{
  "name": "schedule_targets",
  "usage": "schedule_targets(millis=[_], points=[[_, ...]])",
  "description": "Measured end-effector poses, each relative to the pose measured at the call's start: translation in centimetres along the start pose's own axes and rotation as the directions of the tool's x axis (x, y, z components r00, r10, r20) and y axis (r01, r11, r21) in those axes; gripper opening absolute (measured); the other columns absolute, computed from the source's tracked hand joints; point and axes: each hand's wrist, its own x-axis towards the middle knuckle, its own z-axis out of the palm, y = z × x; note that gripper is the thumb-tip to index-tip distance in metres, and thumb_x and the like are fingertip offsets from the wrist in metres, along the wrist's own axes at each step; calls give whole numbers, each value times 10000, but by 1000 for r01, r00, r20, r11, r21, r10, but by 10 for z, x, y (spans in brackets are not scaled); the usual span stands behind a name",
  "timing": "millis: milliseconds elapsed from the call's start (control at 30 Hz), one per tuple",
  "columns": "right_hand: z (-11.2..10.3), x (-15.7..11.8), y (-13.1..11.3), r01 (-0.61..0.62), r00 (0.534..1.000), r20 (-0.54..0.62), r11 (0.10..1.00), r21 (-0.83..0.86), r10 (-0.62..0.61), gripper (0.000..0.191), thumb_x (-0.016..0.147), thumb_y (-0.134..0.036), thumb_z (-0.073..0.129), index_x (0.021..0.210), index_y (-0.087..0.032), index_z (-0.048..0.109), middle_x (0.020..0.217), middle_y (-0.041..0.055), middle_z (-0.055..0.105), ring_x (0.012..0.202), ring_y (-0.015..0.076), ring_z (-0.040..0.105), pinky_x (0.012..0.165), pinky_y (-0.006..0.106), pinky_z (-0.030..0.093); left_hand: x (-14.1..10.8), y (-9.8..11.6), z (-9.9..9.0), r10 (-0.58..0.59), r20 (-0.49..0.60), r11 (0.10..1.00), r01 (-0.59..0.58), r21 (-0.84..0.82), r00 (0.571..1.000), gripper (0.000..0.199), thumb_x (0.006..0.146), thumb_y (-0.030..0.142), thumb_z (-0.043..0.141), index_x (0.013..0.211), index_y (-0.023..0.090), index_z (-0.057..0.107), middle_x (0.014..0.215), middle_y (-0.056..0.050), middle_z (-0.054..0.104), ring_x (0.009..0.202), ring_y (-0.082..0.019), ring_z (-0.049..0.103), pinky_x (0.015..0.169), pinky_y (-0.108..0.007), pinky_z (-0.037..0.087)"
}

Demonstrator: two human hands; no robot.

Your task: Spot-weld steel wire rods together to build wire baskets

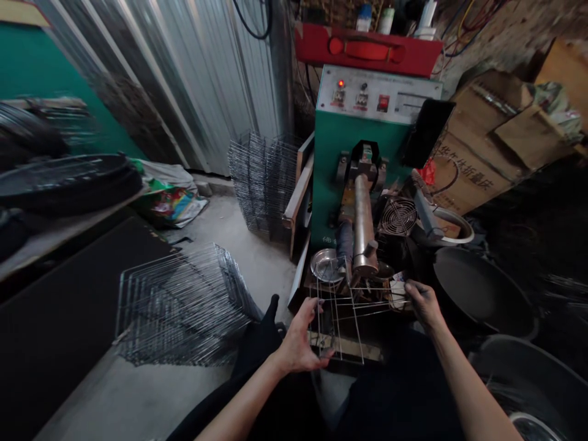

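Corrugated metal sheeting (197,79) runs along the back of this cramped workshop, and a green machine (362,144) with a control panel and a lit red lamp stands against it, upper centre. Its thick steel arm (364,220) reaches down toward the bottom of the frame, beside a small cooling fan (399,216) and a round steel dish (327,265).

Just in front of the arm, a wire frame (337,318) is held up between the person's two hands. The left hand (298,340) has its fingers splayed against the wires, though whether they close round one I can't tell. The right hand (425,303) pinches a wire end at the frame's far side.

So far, a stack of wire racks (181,312) lies on the left, and another stack of wire racks (261,180) stands upright behind it. Cardboard boxes (478,147) crowd the upper right.
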Motion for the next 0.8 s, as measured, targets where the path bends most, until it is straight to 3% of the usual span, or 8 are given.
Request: schedule_targets(millis=[267, 467, 600, 700, 800], points=[[2, 1, -9, 31, 999, -7, 998, -61, -32, 626, 666, -701, 810, 574, -203, 442, 582, -45, 372, 560, 103, 352, 511, 245, 329, 3, -1, -4, -36, 12, 998, 36, 44, 999, 1097, 588, 283, 868, 1530, 239, 306, 1425, -157, 457, 1294, -359, 560, 1125, -579, 497], [3, 5, -3, 34, 999, 13, 997, -70, -33, 619, 699, -701, 785, 578, -219, 415, 593, -42, 353, 566, 115, 334, 510, 263, 334, 13, 4, -10, 29, 25, 997, -31, 76, 999, 1004, 608, 295, 843, 1492, 244, 371, 1370, -130, 498, 1236, -345, 587, 1105, -560, 514], [5, -1, -5, 68, 998, 1, 995, -70, -68, 653, 693, -753, 764, 555, -223, 409, 566, -33, 363, 559, 124, 351, 508, 270, 352, 4, 6, -8, -27, 20, 992, 25, 122, 999, 1059, 603, 302, 852, 1523, 217, 333, 1501, -197, 419, 1361, -432, 509, 1125, -637, 463], [-8, -20, -7, 98, 993, 79, 988, -120, -89, 653, 708, -796, 726, 565, -207, 484, 572, -8, 446, 580, 144, 423, 536, 281, 402, -15, 16, -10, -90, 17, 994, 89, 55, 996, 1096, 584, 318, 873, 1531, 221, 329, 1496, -197, 430, 1365, -436, 505, 1139, -654, 438], [-29, -44, -6, 85, 966, 257, 968, -235, -22, 606, 745, -767, 719, 646, -175, 632, 653, 30, 589, 650, 173, 542, 602, 291, 471, -30, 33, -19, -229, 24, 961, 230, -153, 973, 1052, 602, 385, 892, 1503, 282, 360, 1343, -122, 549, 1211, -333, 607, 1073, -567, 520]])
